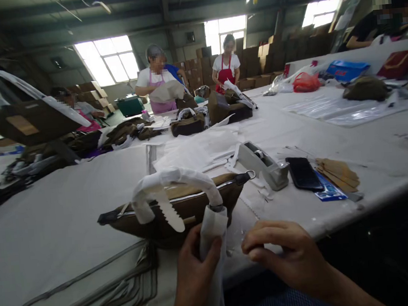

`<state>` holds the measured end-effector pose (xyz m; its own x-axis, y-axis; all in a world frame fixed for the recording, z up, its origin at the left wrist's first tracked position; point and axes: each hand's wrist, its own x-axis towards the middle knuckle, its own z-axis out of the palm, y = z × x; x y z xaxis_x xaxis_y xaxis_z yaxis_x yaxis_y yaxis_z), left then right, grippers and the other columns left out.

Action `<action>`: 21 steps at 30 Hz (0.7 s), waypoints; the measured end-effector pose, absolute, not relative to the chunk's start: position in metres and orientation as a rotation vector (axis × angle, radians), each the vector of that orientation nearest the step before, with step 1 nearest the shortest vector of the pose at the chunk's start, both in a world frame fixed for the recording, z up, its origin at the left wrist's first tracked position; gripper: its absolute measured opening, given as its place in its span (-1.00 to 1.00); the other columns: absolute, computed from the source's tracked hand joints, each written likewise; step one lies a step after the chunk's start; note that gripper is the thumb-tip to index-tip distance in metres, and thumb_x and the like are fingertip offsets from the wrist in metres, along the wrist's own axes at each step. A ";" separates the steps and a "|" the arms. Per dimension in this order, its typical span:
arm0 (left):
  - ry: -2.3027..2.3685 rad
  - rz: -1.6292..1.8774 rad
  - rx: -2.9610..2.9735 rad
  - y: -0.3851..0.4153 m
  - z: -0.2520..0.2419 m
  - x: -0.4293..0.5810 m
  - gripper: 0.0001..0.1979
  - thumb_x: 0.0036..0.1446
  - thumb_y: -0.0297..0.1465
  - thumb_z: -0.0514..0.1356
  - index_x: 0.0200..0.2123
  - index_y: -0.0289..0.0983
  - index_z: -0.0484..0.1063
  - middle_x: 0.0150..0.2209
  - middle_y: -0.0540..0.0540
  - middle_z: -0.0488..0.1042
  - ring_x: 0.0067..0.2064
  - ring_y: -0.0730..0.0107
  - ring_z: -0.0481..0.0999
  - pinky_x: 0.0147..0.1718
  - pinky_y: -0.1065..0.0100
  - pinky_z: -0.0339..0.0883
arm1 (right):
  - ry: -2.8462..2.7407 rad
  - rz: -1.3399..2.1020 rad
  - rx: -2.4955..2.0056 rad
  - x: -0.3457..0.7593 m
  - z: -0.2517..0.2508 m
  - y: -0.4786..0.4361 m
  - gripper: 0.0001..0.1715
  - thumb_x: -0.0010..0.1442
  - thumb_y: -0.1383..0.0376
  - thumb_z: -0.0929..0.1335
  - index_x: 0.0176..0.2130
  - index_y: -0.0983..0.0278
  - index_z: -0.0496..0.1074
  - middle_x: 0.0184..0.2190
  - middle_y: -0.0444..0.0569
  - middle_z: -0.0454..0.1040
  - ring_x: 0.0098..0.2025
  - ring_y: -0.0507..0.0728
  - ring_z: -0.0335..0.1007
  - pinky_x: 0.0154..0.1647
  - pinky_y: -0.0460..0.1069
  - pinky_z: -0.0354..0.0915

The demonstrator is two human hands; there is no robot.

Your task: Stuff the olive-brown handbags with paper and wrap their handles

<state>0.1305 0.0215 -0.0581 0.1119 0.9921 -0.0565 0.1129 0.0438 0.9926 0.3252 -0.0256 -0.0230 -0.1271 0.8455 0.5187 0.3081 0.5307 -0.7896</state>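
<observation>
A brown handbag [142,225] with a silver zipper lies on the white table in front of me. White wrapping covers its arched handle [172,176], and a white strip with a toothed edge [169,212] hangs from it across the zipper. Thumb and fingers of my left hand [195,273] close round a white-wrapped strap [213,221] at the bag's near side; its lower end drops towards my lap. To the right, apart from the bag, my right hand [287,250] has thumb and forefinger pinched together. Whatever they hold, if anything, is too small to make out.
Right of the bag are a grey tape dispenser [265,166], a black phone [304,173] and a blue packet [330,188]. Dark flat strips [130,288] lie at near left. Farther back are more bags [187,125] and people working behind the table.
</observation>
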 end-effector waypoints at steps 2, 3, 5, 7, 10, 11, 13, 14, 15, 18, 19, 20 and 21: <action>1.184 1.045 1.300 0.021 -0.058 0.131 -0.54 0.00 -0.12 0.37 -0.11 -0.29 0.50 -0.24 -0.12 0.63 -0.17 0.12 0.59 -0.17 0.29 0.42 | -1.649 0.705 -1.052 0.308 -0.020 -0.017 -0.93 0.23 0.30 0.45 -0.33 0.25 0.57 -0.43 -0.07 0.58 -0.38 0.06 0.50 -0.32 -0.10 0.39; 1.166 1.054 1.302 0.020 -0.058 0.130 -0.55 0.01 -0.13 0.37 -0.11 -0.29 0.50 -0.22 -0.13 0.63 -0.16 0.12 0.59 -0.17 0.28 0.42 | -1.625 0.707 -1.105 0.301 -0.021 -0.011 -0.88 0.22 0.26 0.45 -0.36 0.25 0.56 -0.45 -0.08 0.58 -0.40 0.06 0.48 -0.35 -0.10 0.37; 1.148 1.059 1.315 0.020 -0.059 0.129 -0.55 0.02 -0.13 0.37 -0.10 -0.29 0.51 -0.19 -0.14 0.63 -0.15 0.12 0.59 -0.16 0.29 0.41 | -1.590 0.655 -1.226 0.293 -0.025 0.000 -0.82 0.21 0.20 0.45 -0.39 0.25 0.56 -0.46 -0.09 0.58 -0.42 0.06 0.47 -0.37 -0.08 0.33; 1.150 1.046 1.331 0.020 -0.060 0.128 -0.56 0.04 -0.14 0.36 -0.08 -0.28 0.51 -0.18 -0.14 0.63 -0.14 0.13 0.58 -0.15 0.29 0.40 | -1.582 0.592 -1.344 0.291 -0.029 0.010 -0.77 0.22 0.17 0.44 -0.42 0.24 0.55 -0.48 -0.10 0.57 -0.44 0.06 0.46 -0.38 -0.07 0.29; 1.142 1.029 1.350 0.021 -0.061 0.126 -0.59 0.06 -0.16 0.35 -0.07 -0.27 0.51 -0.18 -0.12 0.62 -0.14 0.16 0.56 -0.15 0.31 0.39 | -1.615 0.530 -1.463 0.291 -0.031 0.016 -0.68 0.22 0.12 0.42 -0.48 0.23 0.51 -0.53 -0.11 0.55 -0.50 0.06 0.43 -0.43 -0.06 0.23; 1.136 1.033 1.355 0.021 -0.061 0.125 -0.59 0.06 -0.17 0.35 -0.08 -0.26 0.51 -0.17 -0.12 0.62 -0.13 0.16 0.56 -0.14 0.31 0.38 | -1.629 0.510 -1.495 0.292 -0.030 0.017 -0.67 0.22 0.10 0.41 -0.49 0.23 0.50 -0.54 -0.10 0.55 -0.51 0.06 0.42 -0.44 -0.05 0.22; 1.120 1.035 1.356 0.022 -0.060 0.125 -0.60 0.06 -0.17 0.35 -0.08 -0.26 0.51 -0.16 -0.12 0.61 -0.12 0.16 0.55 -0.13 0.31 0.38 | -1.659 0.467 -1.561 0.293 -0.027 0.017 -0.65 0.22 0.06 0.41 -0.48 0.22 0.51 -0.51 -0.09 0.57 -0.48 0.09 0.45 -0.42 -0.03 0.21; 1.112 1.033 1.351 0.022 -0.060 0.124 -0.60 0.06 -0.18 0.35 -0.07 -0.26 0.51 -0.16 -0.12 0.61 -0.11 0.16 0.55 -0.13 0.31 0.38 | -1.672 0.447 -1.589 0.293 -0.026 0.017 -0.64 0.23 0.05 0.40 -0.46 0.21 0.51 -0.49 -0.08 0.58 -0.46 0.11 0.47 -0.40 -0.02 0.21; 1.102 1.029 1.342 0.022 -0.059 0.124 -0.59 0.06 -0.17 0.35 -0.07 -0.26 0.51 -0.16 -0.12 0.62 -0.12 0.15 0.55 -0.13 0.31 0.38 | -1.678 0.427 -1.618 0.295 -0.025 0.017 -0.63 0.23 0.02 0.39 -0.46 0.20 0.51 -0.48 -0.07 0.59 -0.44 0.12 0.48 -0.38 -0.01 0.21; 1.067 1.002 1.266 0.022 -0.059 0.122 -0.55 0.06 -0.15 0.35 -0.06 -0.28 0.50 -0.18 -0.14 0.62 -0.12 0.13 0.56 -0.15 0.30 0.37 | -1.632 0.448 -1.704 0.300 -0.026 0.019 -0.55 0.15 -0.09 0.43 -0.48 0.22 0.49 -0.50 -0.01 0.57 -0.43 0.16 0.48 -0.39 0.00 0.22; 1.055 0.994 1.236 0.021 -0.059 0.122 -0.54 0.05 -0.13 0.36 -0.05 -0.29 0.50 -0.19 -0.15 0.62 -0.12 0.12 0.56 -0.16 0.29 0.37 | -1.575 0.554 -1.713 0.303 -0.030 0.021 -0.50 0.10 -0.13 0.45 -0.49 0.23 0.48 -0.53 -0.01 0.55 -0.47 0.15 0.46 -0.43 -0.01 0.22; 1.040 0.984 1.205 0.021 -0.059 0.122 -0.52 0.04 -0.12 0.37 -0.06 -0.30 0.50 -0.20 -0.16 0.62 -0.13 0.12 0.56 -0.17 0.29 0.37 | -1.495 0.743 -1.681 0.305 -0.035 0.023 -0.46 0.05 -0.16 0.46 -0.50 0.25 0.46 -0.58 -0.02 0.52 -0.53 0.12 0.42 -0.49 -0.03 0.20; 1.022 0.974 1.172 0.020 -0.060 0.122 -0.51 0.03 -0.11 0.38 -0.07 -0.31 0.50 -0.20 -0.16 0.62 -0.14 0.12 0.56 -0.17 0.29 0.37 | -1.397 0.977 -1.601 0.306 -0.041 0.026 -0.42 0.00 -0.19 0.47 -0.51 0.27 0.44 -0.62 -0.04 0.49 -0.59 0.08 0.37 -0.56 -0.06 0.18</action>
<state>0.1223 0.0204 -0.0598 0.2535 0.9610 -0.1100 -0.0635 0.1300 0.9895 0.3058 0.0256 -0.0410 0.0995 0.9935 -0.0549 0.3922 -0.0899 -0.9155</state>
